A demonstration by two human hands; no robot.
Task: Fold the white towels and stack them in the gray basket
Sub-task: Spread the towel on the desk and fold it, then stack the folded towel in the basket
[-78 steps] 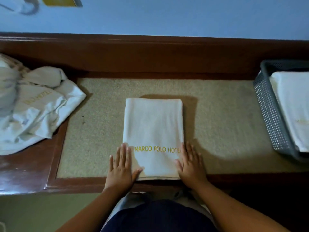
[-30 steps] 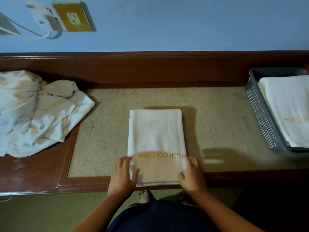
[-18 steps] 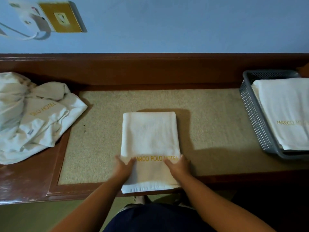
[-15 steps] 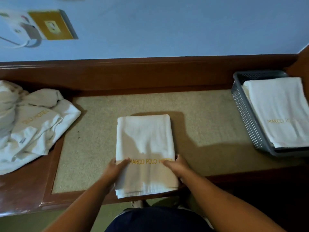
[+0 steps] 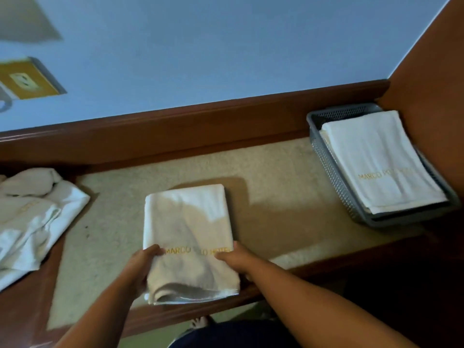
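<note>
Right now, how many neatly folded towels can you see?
2 clearly: one folded towel on the beige counter, gripped by the left hand and right hand, and one on top inside the gray basket. Edges beneath it suggest more, hidden.

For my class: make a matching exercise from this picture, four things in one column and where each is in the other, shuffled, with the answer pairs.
Things
1. folded towel
2. gray basket
3. towel pile
4. wall socket

Places
A. on the blue wall, upper left
B. held at its near end by the left hand and right hand
C. far right of the counter
D. left end of the counter

Pairs: 1-B, 2-C, 3-D, 4-A
</note>
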